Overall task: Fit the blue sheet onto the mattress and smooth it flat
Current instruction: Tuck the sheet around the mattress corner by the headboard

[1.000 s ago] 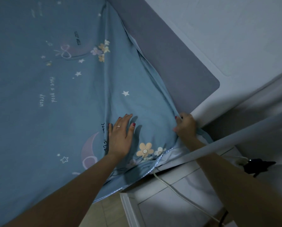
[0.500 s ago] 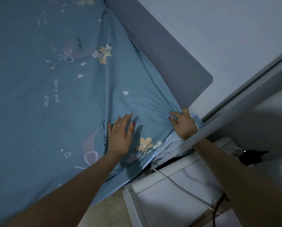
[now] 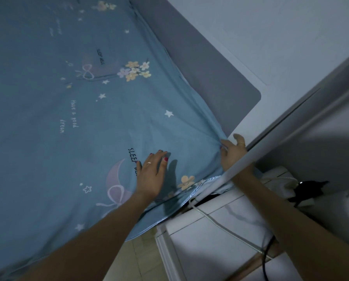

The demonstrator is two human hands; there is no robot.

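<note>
We see the sheet now taut across the frame's left. Our left hand stays flat, fingers straight; our right hand has pulled the corner upward, fingers clamped on it.

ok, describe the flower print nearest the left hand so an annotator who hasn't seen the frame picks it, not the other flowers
Start at the blue sheet covering the bed and follow it to the near corner by the white cabinet. The left hand lies flat there; just to its right, at the sheet's hem, is the single flower. It is one lone cream bloom with a dotted centre, unlike the flower cluster farther up near the grey headboard.
</note>
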